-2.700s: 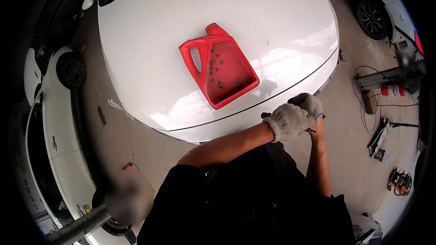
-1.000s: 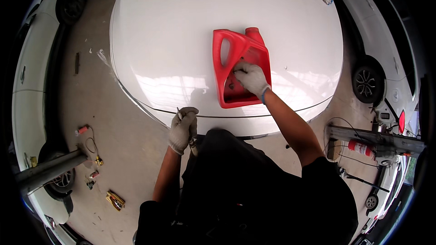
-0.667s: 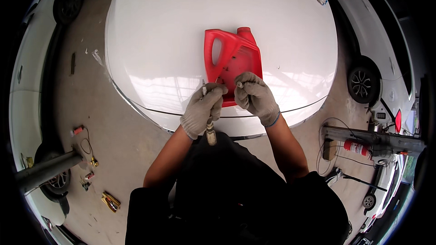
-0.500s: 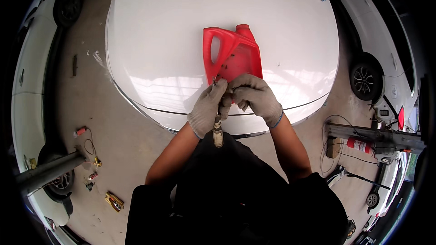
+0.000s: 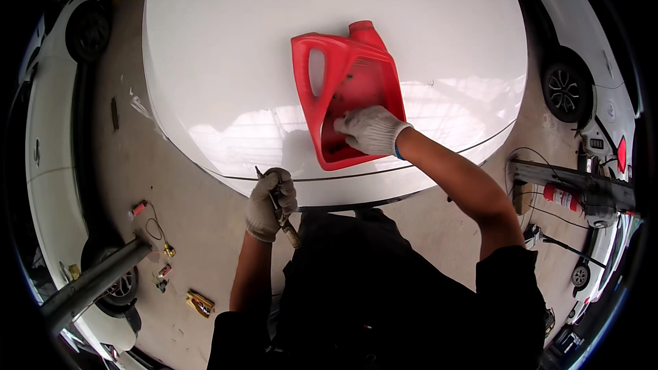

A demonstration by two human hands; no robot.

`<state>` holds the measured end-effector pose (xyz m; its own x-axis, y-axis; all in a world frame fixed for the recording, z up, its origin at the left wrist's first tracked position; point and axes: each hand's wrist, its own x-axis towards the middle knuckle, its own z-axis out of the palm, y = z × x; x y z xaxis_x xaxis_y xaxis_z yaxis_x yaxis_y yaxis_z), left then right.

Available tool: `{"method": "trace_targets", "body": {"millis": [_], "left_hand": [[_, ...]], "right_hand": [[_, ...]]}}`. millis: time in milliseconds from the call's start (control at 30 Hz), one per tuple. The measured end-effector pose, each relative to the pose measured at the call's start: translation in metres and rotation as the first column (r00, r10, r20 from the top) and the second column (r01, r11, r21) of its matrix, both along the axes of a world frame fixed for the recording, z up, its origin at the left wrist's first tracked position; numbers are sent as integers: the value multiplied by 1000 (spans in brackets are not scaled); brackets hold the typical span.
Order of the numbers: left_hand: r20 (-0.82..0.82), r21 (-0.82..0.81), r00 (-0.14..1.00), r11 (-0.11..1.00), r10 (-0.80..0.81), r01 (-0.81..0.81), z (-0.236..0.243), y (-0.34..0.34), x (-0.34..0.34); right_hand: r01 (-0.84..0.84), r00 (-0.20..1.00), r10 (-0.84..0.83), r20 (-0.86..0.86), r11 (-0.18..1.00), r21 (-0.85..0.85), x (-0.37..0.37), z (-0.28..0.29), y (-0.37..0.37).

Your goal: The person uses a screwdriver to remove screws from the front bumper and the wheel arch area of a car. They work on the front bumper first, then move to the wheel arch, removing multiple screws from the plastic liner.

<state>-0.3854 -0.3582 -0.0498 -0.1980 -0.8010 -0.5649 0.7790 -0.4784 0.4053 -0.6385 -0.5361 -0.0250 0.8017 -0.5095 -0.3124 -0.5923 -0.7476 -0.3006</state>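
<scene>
My left hand, in a pale knit work glove, is closed around a slim hand tool. Its thin dark tip sticks out above the fist and its pale, thicker end hangs below; its exact kind does not show. A red plastic jug with one side cut away lies on a car's white panel, its handle at the left and its neck at the top. Reaching into the opening, my gloved right hand has its fingers bent downward; whatever they pinch is hidden. Small dark bits lie inside the jug.
The white panel curves toward me. White cars flank both sides. Lift arms stick in at left and right. On the floor at left lie a small red-ended tool with a cord and a yellow pouch of tools.
My hands were together over the jug's near end. The right has moved into the jug's opening; the left has drawn back toward me and leftward with the tool. The whole view has shifted slightly.
</scene>
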Motion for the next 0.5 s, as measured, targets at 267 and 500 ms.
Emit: {"method": "trace_targets", "body": {"millis": [267,500], "left_hand": [[53,51,980,980,-194,191,-19,-16,-33],[62,109,987,984,-148,140,-12,-29,-52]], "right_hand": [[-578,815,574,-80,796,-181,20,-28,-21],[-745,652,754,-81,617,-253,31,-53,-17]]}}
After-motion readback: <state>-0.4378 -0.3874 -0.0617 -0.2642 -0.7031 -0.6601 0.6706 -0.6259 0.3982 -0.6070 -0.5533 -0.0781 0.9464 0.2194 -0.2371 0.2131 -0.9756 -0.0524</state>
